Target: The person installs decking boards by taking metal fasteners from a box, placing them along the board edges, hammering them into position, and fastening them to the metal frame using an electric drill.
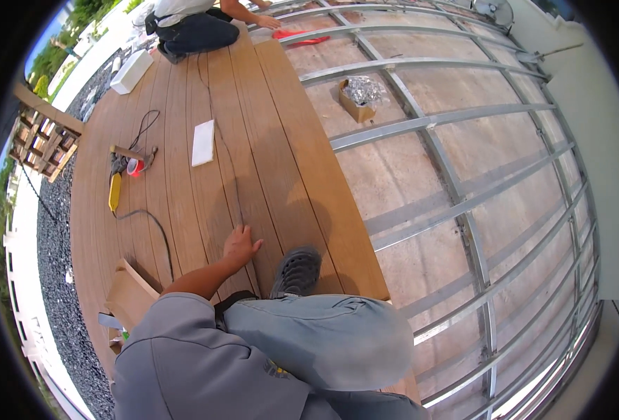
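My left hand (241, 245) rests palm down on the brown deck boards (271, 199), with the thumb spread out to the side. A thin dark cord (234, 164) runs along the boards up to its fingertips; I cannot tell if they press on it. Just to the right of the hand is my dark clog (297, 270), under a bent knee in grey-blue trousers. My right hand does not show. Beyond the left hand a white rectangular piece (203, 143) lies flat on the boards.
At left lie a hammer (129, 152), a red tape roll (135, 166) and a yellow tool (115, 192) with a black cord. An open metal frame (439, 157) spans the right, with a cardboard box (355, 103) inside. Another person (190, 28) kneels at the far end.
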